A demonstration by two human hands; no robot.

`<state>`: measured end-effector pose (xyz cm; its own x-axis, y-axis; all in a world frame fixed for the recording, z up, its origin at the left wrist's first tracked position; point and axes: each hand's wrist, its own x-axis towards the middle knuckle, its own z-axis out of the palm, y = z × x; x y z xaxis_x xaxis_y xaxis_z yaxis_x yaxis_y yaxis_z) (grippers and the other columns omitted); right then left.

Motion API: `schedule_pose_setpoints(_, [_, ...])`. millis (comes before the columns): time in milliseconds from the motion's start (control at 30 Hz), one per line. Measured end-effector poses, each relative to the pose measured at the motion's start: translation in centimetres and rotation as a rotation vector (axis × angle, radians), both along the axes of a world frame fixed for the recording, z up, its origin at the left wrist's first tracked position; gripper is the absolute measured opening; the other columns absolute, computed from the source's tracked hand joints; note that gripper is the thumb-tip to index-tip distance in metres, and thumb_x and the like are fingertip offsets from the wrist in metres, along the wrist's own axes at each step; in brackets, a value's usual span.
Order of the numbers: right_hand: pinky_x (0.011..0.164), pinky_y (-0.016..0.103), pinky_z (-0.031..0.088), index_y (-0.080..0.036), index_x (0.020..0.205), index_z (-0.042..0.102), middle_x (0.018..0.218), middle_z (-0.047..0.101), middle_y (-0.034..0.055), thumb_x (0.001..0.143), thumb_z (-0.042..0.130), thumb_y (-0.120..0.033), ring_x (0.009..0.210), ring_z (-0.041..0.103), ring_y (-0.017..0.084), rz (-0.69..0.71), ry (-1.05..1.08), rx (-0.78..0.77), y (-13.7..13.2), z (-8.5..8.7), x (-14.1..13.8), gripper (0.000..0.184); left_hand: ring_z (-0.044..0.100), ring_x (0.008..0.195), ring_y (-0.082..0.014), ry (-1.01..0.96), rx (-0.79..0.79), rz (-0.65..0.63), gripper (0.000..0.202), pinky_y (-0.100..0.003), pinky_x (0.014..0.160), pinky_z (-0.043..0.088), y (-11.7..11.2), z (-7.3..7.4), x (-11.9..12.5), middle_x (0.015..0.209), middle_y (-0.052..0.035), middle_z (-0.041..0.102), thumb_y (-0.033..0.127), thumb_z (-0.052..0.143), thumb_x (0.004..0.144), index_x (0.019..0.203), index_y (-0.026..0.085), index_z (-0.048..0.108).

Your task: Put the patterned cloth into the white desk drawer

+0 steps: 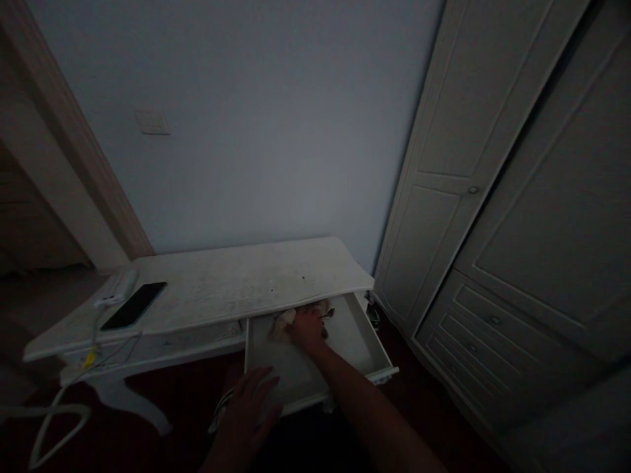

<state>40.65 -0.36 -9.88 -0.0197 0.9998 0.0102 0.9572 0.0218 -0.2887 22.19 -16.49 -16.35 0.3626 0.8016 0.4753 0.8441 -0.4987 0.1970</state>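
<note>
At six o'clock, a pulled-out drawer (283, 372) is jutting from the near side of a white bench (236, 272). Inside it, around twelve o'clock of the drawer floor, a crumpled pale cloth (282, 327) is lying close under the bench's edge. The right hand (308, 328) is reaching in and bearing on this cloth, its fingers bending over the folds — whether they are gripping or only pressing, I cannot tell. The left hand (251, 394) is hovering or resting at the drawer's seven o'clock, beside the near left corner; it is holding nothing visible, its fingers loosely spreading, and whether it is touching the rim is too dark to tell.

Between eight and nine o'clock, a dark-screened phone (135, 306) is lying flat on the bench, just beside a white power strip (121, 285). A thick white cable (46, 420) is looping at eight o'clock. A wall switch (152, 123) is showing at ten — and a panelled wardrobe (438, 210) is standing from two to four o'clock.
</note>
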Motion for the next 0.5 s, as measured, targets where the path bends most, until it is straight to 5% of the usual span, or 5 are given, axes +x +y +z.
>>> schedule_pose_setpoints(133, [0.098, 0.058, 0.049, -0.014, 0.135, 0.058, 0.139, 0.060, 0.0267, 0.086, 0.075, -0.050, 0.128, 0.055, 0.042, 0.163, 0.043, 0.038, -0.8, -0.4, -5.4, 0.063, 0.059, 0.135, -0.0337, 0.002, 0.001, -0.015, 0.084, -0.051, 0.106, 0.055, -0.1, 0.0, -0.3, 0.154, -0.0092, 0.057, 0.048, 0.078, 0.084, 0.158, 0.035, 0.041])
schedule_pose_setpoints(233, [0.100, 0.056, 0.049, -0.019, 0.146, 0.050, 0.142, 0.058, 0.0223, 0.086, 0.075, -0.045, 0.129, 0.056, 0.039, 0.306, 0.055, 0.061, -1.7, -0.8, -6.2, 0.070, 0.057, 0.137, -0.0314, 0.001, 0.005, 0.010, 0.091, -0.048, 0.108, 0.053, -0.3, 0.0, -0.2, 0.157, -0.0097, 0.054, 0.039, 0.077, 0.085, 0.163, 0.033, 0.031])
schedule_pose_setpoints(367, [0.100, 0.051, 0.052, -0.030, 0.145, 0.055, 0.144, 0.059, 0.0137, 0.078, 0.081, -0.049, 0.124, 0.061, 0.036, 0.520, 0.041, 0.038, -2.4, -1.6, -1.9, 0.074, 0.055, 0.139, -0.0314, 0.005, -0.020, 0.032, 0.092, -0.048, 0.110, 0.052, -0.1, -0.2, -0.1, 0.159, -0.0096, 0.051, 0.039, 0.076, 0.085, 0.163, 0.031, 0.029])
schedule_pose_setpoints(500, [0.099, 0.050, 0.053, -0.035, 0.146, 0.055, 0.146, 0.058, 0.0117, 0.078, 0.080, -0.047, 0.125, 0.062, 0.037, 0.683, -0.025, -0.045, -3.3, -2.1, 4.3, 0.073, 0.060, 0.133, -0.0304, 0.022, 0.029, 0.016, 0.080, -0.046, 0.105, 0.056, 0.2, -0.6, -0.3, 0.151, -0.0076, 0.059, 0.046, 0.077, 0.085, 0.156, 0.033, 0.043])
